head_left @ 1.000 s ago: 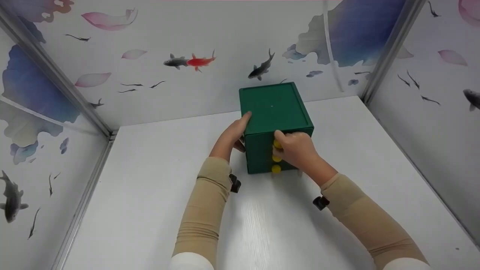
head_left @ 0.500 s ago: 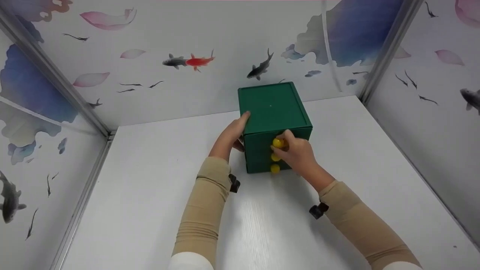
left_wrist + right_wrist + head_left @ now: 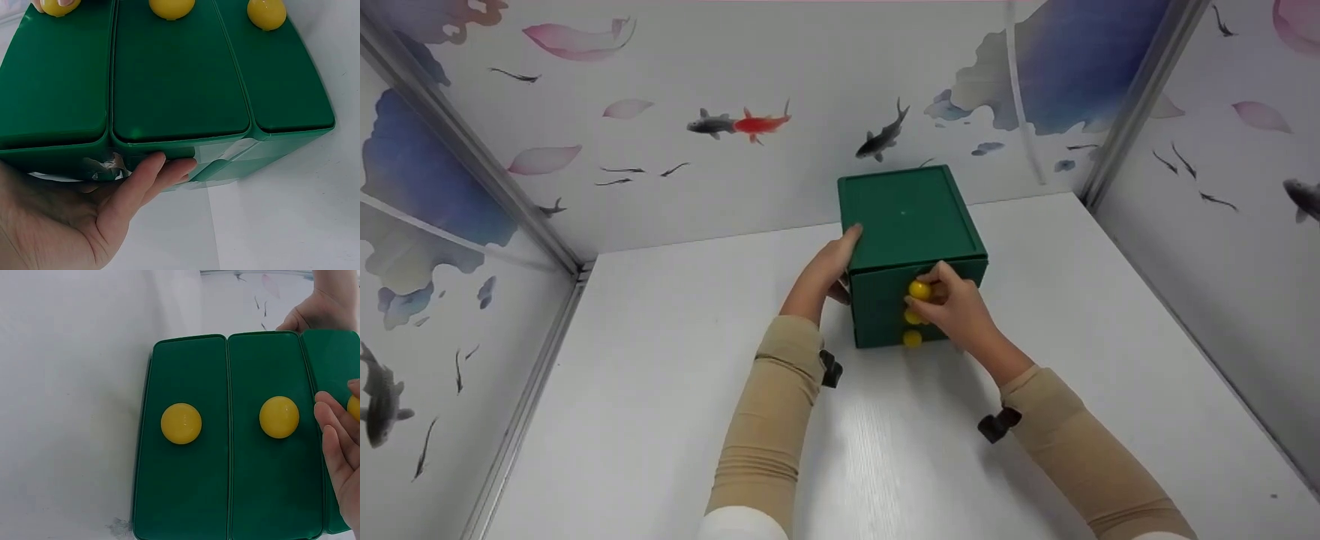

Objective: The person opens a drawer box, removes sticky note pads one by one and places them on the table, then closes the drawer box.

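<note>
A green box with a stack of three drawers (image 3: pixel 907 217) stands on the white table, each drawer front bearing a round yellow knob. My right hand (image 3: pixel 964 304) pinches the top knob (image 3: pixel 919 289) between thumb and fingers. The top drawer (image 3: pixel 56 84) sits slightly forward of the box, with a thin dark gap along its edge. My left hand (image 3: pixel 829 266) rests against the box's left side, thumb on the top edge and fingers fairly straight along the side. The middle knob (image 3: pixel 279 417) and bottom knob (image 3: pixel 181 423) are untouched.
The white tabletop (image 3: pixel 690 390) spreads in front of the box. Behind it rises a back wall (image 3: pixel 780 180) painted with fish and petals, and side walls (image 3: pixel 1222 240) flank the table. Clear tape (image 3: pixel 225 152) runs along the box's side.
My right hand has shifted from covering the top knob to a pinch that leaves it visible. The top drawer has come slightly forward. My left hand stays in place.
</note>
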Motion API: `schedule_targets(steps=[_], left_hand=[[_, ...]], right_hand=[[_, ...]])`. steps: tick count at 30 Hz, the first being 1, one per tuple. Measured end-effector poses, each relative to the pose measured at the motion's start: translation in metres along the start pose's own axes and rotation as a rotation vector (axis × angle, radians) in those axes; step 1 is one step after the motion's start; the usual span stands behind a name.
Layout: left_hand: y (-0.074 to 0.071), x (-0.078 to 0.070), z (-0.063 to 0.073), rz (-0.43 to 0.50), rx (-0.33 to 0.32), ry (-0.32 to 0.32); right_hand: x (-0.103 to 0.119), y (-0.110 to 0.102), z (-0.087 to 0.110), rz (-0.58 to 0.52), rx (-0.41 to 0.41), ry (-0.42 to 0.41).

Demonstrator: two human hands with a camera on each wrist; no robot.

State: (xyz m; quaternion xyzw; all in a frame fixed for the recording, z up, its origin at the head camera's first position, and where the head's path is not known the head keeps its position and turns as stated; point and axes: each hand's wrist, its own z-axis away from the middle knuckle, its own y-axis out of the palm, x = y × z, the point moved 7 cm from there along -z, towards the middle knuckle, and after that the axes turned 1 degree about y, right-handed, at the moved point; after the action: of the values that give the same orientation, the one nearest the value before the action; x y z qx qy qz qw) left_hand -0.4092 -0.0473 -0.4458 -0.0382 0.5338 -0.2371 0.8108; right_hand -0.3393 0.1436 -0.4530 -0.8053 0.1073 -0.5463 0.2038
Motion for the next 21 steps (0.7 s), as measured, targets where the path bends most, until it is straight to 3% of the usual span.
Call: schedule_targets(steps=[21], left_hand=[[0.001,0.001,0.000,0.019,-0.019,0.018]], right_hand=[[0.011,0.001,0.013,0.150,0.039,-0.077]])
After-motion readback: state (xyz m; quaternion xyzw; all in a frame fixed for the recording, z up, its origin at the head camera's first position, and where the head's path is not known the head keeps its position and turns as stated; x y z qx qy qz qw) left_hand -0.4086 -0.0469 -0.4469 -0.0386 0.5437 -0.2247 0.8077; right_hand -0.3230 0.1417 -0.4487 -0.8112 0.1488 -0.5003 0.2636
